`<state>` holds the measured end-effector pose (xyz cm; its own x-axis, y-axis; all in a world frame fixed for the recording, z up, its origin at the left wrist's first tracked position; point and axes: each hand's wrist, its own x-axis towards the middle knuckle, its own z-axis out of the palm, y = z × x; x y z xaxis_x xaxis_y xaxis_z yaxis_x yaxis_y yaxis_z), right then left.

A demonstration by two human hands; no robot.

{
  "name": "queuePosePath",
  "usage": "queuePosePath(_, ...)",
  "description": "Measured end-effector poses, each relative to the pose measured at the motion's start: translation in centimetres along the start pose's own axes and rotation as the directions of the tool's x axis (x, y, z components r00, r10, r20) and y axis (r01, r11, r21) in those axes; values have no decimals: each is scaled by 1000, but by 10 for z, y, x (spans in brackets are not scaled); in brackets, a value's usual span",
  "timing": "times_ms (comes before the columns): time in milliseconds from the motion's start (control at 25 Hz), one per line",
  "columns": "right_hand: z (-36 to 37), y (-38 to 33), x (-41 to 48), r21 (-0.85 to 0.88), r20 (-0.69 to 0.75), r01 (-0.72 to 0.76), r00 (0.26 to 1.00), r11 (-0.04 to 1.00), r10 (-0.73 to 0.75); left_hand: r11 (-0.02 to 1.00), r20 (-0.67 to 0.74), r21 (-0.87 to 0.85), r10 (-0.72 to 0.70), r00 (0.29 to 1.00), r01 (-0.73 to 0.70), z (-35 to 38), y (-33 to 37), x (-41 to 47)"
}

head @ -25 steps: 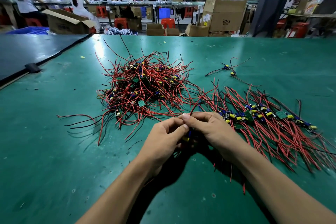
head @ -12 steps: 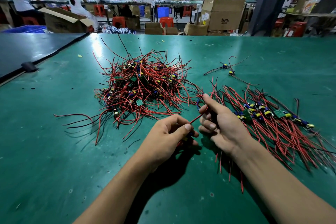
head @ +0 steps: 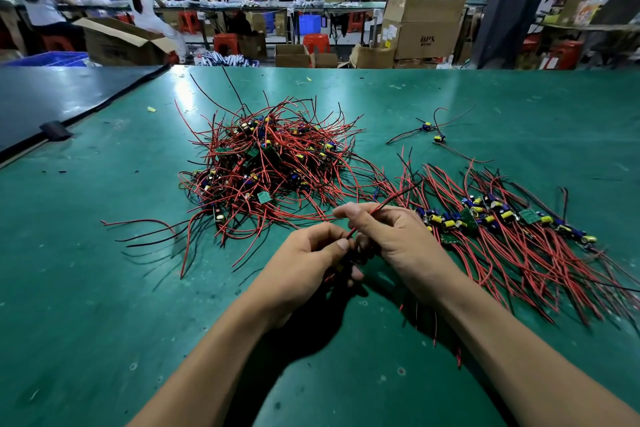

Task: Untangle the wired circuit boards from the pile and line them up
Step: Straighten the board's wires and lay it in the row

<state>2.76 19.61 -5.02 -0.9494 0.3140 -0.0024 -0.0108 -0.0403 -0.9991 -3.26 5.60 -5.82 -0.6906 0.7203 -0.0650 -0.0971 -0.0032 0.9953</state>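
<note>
Toward the worktop's [head: 104, 288] near edge, the left hand [head: 304, 260] grips the lower end of a red wire [head: 367, 218] and the right hand [head: 398, 239] pinches it higher up, its length slanting far-right toward the row [head: 502, 218] just right of the right hand, with the pile [head: 270, 163] beyond both.

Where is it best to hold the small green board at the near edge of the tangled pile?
Likely pinch the green board by its side edges, from the near side: it lies flat and uncovered, with tangled wires crowding its far side.
</note>
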Motion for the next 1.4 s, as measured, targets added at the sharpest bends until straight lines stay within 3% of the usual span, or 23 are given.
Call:
queuePosePath(80, 1, 2, 0, 25, -13, -21, 1000, 999, 22, 998, -28, -62, -19, 999, 17, 1, 1, 1)
queuePosePath(160, 3, 6, 2, -24, -35, -11, 999, 1000, 10, 996, -90, 86, 40, 995, -32, 2, -1, 1)
queuePosePath(240, 7, 10, 3, 45, -2, -44, 999, 998, 44, 987, -122, 147, 90, 989, -71, 5, -2, 1)
queuePosePath(360, 1, 7, 8, 86, 23, -122, 992, 989, 121, 999, -133, 0, 41, 990, -41, 2, 0, 1)
queuePosePath(560, -11, 4, 15, 223, -157, -73, 981, 972, 110, 1000, -82, 23, 0, 997, 2, -1, 1, 1)
queuePosePath(640, -13, -1, 15, 363, -107, -133, 977, 922, 183, 999, -76, 34, 4, 997, -1, -2, 1, 1)
queuePosePath(800, -20, -10, 13, 557, 162, -297, 955, 776, 249, 997, -77, 67, 41, 996, -36, -8, 2, 0)
queuePosePath(880, -22, -10, 12, 552, 175, -307, 952, 775, 252, 997, -71, 68, 38, 997, -33, -9, 2, -1)
queuePosePath(960, -19, -8, 12, 466, 125, -273, 962, 842, 242, 997, -80, 71, 30, 996, -24, -9, 1, 0)
queuePosePath(1080, -6, -1, 10, 205, 71, -203, 979, 958, 192, 996, -120, 81, 37, 992, -28, -7, -1, 1)
queuePosePath(1200, 6, 9, 6, -23, 39, -157, 987, 987, 158, 999, -121, 0, 52, 991, -52, -5, -2, 1)
queuePosePath(1280, 8, 10, 6, -9, -1, -168, 986, 986, 168, 998, -108, -33, 42, 993, -46, -4, -2, 1)
queuePosePath(1400, 5, 6, 9, 183, -60, -161, 983, 970, 174, 1000, -82, 10, 18, 996, -17, -6, -1, 2)
